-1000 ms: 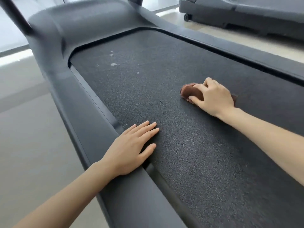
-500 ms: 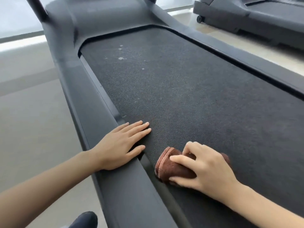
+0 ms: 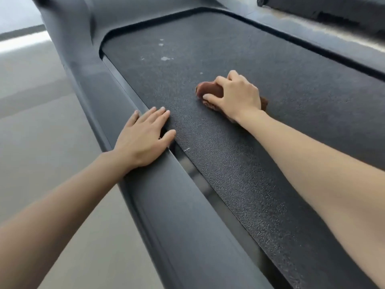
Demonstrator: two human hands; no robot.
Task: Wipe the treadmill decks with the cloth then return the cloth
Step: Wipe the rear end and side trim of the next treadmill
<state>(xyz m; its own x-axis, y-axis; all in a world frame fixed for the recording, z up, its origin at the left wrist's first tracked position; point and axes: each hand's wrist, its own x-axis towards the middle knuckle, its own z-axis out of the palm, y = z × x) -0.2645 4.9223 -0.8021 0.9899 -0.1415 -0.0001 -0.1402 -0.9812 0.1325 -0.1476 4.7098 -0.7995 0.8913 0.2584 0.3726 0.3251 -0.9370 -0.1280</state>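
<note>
A black textured treadmill deck [image 3: 239, 142] fills the middle of the head view. My right hand [image 3: 235, 94] presses a folded brown cloth [image 3: 208, 90] onto the belt, fingers curled over it; most of the cloth is hidden under the hand. My left hand [image 3: 143, 138] lies flat with fingers apart on the grey left side rail [image 3: 166, 205], fingertips reaching the belt edge. Pale spots [image 3: 164, 58] mark the belt beyond the cloth, toward its far end.
A second treadmill [image 3: 325, 9] stands at the top right across a strip of pale floor [image 3: 302, 24]. Grey floor [image 3: 41, 122] lies to the left of the rail. The treadmill's front hood [image 3: 87, 24] rises at the top left.
My right hand slid the cloth toward me to the left rail, then pushed it back out along the belt. My left hand stayed on the rail. The camera moved closer.
</note>
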